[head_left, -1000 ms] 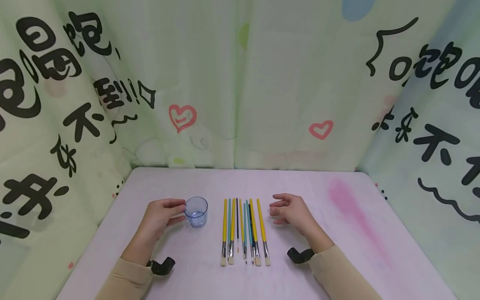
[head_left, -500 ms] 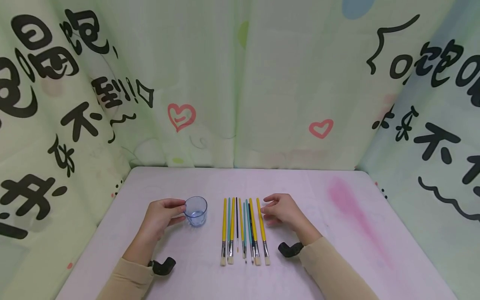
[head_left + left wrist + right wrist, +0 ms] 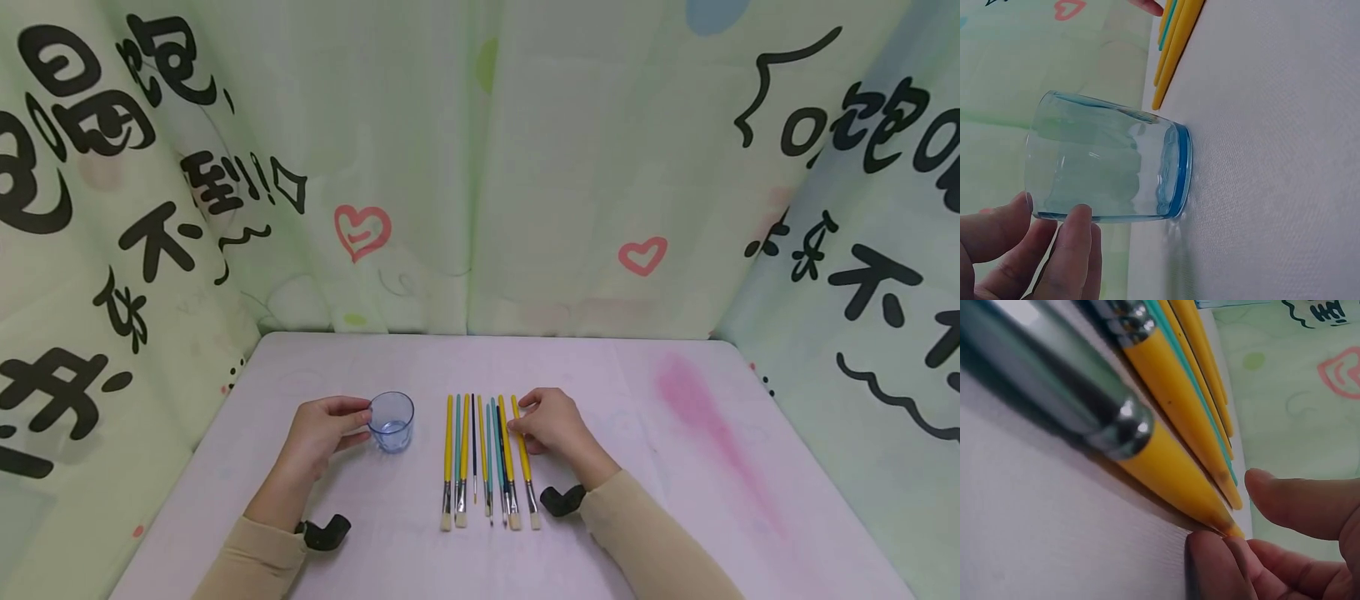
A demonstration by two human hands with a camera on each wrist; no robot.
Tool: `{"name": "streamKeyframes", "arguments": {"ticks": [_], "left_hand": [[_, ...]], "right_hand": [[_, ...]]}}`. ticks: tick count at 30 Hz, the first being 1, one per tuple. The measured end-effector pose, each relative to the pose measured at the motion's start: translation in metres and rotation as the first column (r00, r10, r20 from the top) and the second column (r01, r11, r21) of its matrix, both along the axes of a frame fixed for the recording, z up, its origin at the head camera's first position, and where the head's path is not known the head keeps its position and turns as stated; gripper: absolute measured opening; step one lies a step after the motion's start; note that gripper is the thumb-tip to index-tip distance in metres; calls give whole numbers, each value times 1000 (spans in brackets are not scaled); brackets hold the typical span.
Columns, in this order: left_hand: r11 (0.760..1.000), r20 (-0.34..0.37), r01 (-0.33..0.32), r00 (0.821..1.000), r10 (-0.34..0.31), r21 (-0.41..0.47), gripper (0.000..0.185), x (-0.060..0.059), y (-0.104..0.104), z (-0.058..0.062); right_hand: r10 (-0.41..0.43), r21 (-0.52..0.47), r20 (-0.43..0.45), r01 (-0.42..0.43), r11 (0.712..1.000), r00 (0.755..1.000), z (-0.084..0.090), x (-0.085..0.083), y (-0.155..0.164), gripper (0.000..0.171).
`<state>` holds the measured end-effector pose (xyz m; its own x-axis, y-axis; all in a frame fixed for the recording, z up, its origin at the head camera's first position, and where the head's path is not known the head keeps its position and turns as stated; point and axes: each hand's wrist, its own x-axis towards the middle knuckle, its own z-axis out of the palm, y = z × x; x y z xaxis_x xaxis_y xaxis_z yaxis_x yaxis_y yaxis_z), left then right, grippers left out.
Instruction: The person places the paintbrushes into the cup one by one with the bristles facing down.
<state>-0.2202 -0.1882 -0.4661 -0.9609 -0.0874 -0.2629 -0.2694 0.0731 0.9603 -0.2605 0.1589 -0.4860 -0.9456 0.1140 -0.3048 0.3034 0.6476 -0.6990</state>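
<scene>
In the head view, my left hand (image 3: pixel 327 433) touches the left side of a clear bluish drinking glass (image 3: pixel 392 423) standing upright on the table. Its fingertips rest near the rim (image 3: pixel 1075 215). Over the right end of a row of paintbrushes (image 3: pixel 448 450) is my right hand (image 3: pixel 555 425). The right wrist view shows its fingers by the handle end of the rightmost yellow paintbrush (image 3: pixel 1172 481), with the thumb (image 3: pixel 1297 506) lifted apart from the handle. Several brushes, yellow, teal and black, lie side by side with bristles toward me.
A pale pink cloth-covered table (image 3: pixel 337 358) has a darker pink patch (image 3: pixel 697 408) on its right. Light green curtains (image 3: pixel 555 167) with black characters and pink hearts surround it on three sides. Black curved wrist devices (image 3: pixel 327 533) sit at both sleeves.
My right hand has moved left from beside the brushes to over the rightmost ones, its thumb and fingers lowered about the yellow handle. The left hand and the glass have stayed put.
</scene>
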Motion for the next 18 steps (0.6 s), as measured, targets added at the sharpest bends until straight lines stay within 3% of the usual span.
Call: {"name": "streamKeyframes", "arguments": {"ticks": [18], "left_hand": [[1000,-9,14,1000,-14,12,39,-1,-1,-1]], "right_hand": [[31,79,-28,-29,996,999,-5,-2,-3,48]]}}
